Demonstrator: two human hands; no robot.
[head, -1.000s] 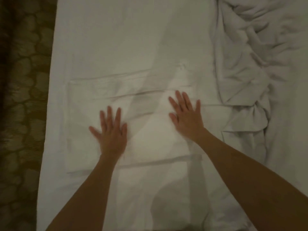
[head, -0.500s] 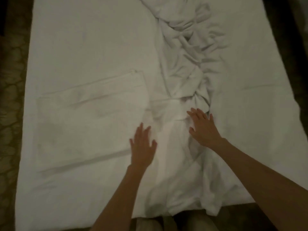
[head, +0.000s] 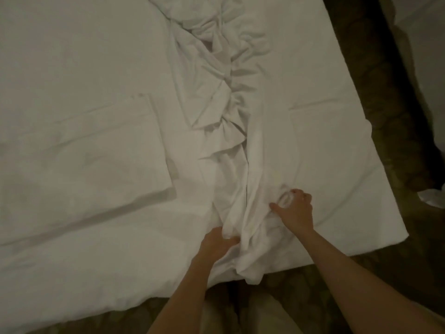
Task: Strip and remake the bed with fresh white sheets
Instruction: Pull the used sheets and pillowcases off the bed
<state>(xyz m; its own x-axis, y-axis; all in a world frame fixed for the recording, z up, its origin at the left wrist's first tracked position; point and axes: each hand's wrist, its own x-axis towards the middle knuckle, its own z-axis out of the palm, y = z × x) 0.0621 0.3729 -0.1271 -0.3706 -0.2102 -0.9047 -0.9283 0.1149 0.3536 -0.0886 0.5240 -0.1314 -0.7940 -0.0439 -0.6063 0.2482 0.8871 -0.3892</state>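
Note:
A white sheet lies bunched in a long crumpled ridge down the middle of the bed. Its near end hangs a little over the bed's front edge. My left hand grips the left side of that bunched end, fingers curled into the cloth. My right hand grips a fold on its right side, thumb and fingers closed round the fabric. A flat folded white piece lies on the bed's left part, apart from both hands.
Dark patterned carpet borders the bed on the right and along the front. A small white scrap lies on the floor at the right edge. My legs show below the bed's front edge.
Both hands left the flat folded piece, moved right to the crumpled ridge, and went from flat and open to gripping its near end. The view shifted right.

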